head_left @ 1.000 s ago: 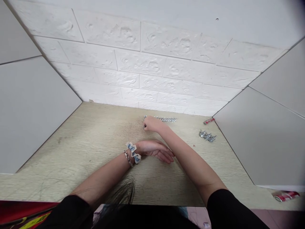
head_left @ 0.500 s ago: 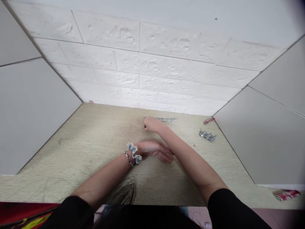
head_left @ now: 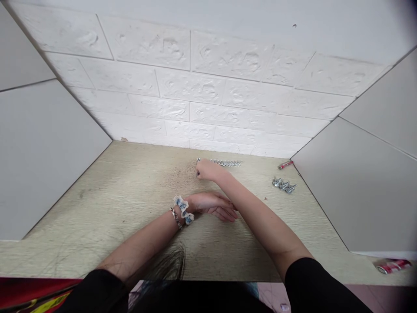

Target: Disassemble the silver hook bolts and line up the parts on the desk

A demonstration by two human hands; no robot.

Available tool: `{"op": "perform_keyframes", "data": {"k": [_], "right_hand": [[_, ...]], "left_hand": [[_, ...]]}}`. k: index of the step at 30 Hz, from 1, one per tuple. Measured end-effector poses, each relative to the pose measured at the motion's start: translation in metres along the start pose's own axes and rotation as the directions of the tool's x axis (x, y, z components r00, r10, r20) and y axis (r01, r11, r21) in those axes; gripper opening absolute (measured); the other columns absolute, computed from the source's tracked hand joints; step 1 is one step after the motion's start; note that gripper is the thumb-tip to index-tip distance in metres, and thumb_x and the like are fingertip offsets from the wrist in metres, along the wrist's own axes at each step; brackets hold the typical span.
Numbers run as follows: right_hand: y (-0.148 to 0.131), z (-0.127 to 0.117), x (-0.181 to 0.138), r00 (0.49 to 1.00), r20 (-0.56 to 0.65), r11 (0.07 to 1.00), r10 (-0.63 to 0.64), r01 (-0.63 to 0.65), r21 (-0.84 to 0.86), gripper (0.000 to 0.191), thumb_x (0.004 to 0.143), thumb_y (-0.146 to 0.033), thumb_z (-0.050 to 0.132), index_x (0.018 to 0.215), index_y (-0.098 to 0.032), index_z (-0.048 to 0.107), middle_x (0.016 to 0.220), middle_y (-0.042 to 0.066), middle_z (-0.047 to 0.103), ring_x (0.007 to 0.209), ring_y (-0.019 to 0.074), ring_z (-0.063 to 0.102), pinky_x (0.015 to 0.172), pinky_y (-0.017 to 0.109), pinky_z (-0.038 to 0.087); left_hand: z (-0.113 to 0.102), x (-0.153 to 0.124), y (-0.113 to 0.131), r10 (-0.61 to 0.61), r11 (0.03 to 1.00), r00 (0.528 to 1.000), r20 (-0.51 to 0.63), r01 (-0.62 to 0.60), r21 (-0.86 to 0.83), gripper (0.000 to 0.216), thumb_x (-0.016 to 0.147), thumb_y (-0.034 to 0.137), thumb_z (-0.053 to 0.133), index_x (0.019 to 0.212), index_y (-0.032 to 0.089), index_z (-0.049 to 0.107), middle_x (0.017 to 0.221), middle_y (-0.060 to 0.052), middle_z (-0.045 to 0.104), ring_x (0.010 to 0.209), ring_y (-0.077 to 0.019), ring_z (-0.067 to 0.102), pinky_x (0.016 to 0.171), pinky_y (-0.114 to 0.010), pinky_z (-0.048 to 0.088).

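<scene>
My right hand (head_left: 206,169) is closed in a pinch above the far part of the table, its forearm crossing over from the right. A small silver metal bolt (head_left: 198,160) shows at its fingertips; most of it is hidden by the fingers. Just right of that hand, a row of small silver screws (head_left: 230,163) lies side by side near the wall. My left hand (head_left: 215,205) rests open on the table, fingers stretched to the right and holding nothing, their tips beside my right forearm. A scrunchie (head_left: 184,208) and a chain bracelet (head_left: 176,218) circle the left wrist.
Several larger bolts with wide washers (head_left: 284,185) lie in a group on the right. One red battery (head_left: 286,165) is by the right panel, and another red battery (head_left: 394,266) is near the front right corner. A white brick-patterned wall (head_left: 208,87) closes the back.
</scene>
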State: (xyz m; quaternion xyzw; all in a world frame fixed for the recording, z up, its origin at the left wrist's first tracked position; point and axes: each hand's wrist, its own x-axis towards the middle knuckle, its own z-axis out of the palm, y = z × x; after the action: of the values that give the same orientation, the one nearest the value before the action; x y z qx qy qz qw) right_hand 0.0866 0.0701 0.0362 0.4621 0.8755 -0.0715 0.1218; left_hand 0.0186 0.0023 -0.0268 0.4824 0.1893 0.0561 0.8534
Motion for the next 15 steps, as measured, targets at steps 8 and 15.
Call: {"op": "perform_keyframes", "data": {"k": [8, 15], "right_hand": [[-0.0016, 0.0, -0.0021, 1.0, -0.004, 1.0, 0.006, -0.006, -0.018, 0.026, 0.072, -0.01, 0.054, 0.093, -0.006, 0.069, 0.087, 0.015, 0.07, 0.073, 0.0184, 0.062, 0.061, 0.025, 0.042], [-0.001, 0.0002, -0.001, 1.0, -0.012, 0.999, -0.009, 0.009, -0.034, 0.025, 0.073, -0.011, 0.054, 0.092, -0.006, 0.07, 0.088, 0.015, 0.07, 0.074, 0.0184, 0.062, 0.064, 0.025, 0.043]], "left_hand": [[0.0001, -0.0005, 0.0004, 0.0, 1.0, 1.0, 0.009, 0.0, -0.03, 0.023, 0.076, 0.026, 0.063, 0.095, 0.014, 0.068, 0.093, -0.011, 0.07, 0.087, -0.022, 0.065, 0.085, -0.036, 0.046], [0.0008, -0.0016, 0.0018, 0.045, 0.99, 0.998, -0.05, -0.051, -0.131, 0.019, 0.072, 0.022, 0.067, 0.09, 0.015, 0.069, 0.085, -0.01, 0.071, 0.086, -0.024, 0.065, 0.084, -0.039, 0.047]]}}
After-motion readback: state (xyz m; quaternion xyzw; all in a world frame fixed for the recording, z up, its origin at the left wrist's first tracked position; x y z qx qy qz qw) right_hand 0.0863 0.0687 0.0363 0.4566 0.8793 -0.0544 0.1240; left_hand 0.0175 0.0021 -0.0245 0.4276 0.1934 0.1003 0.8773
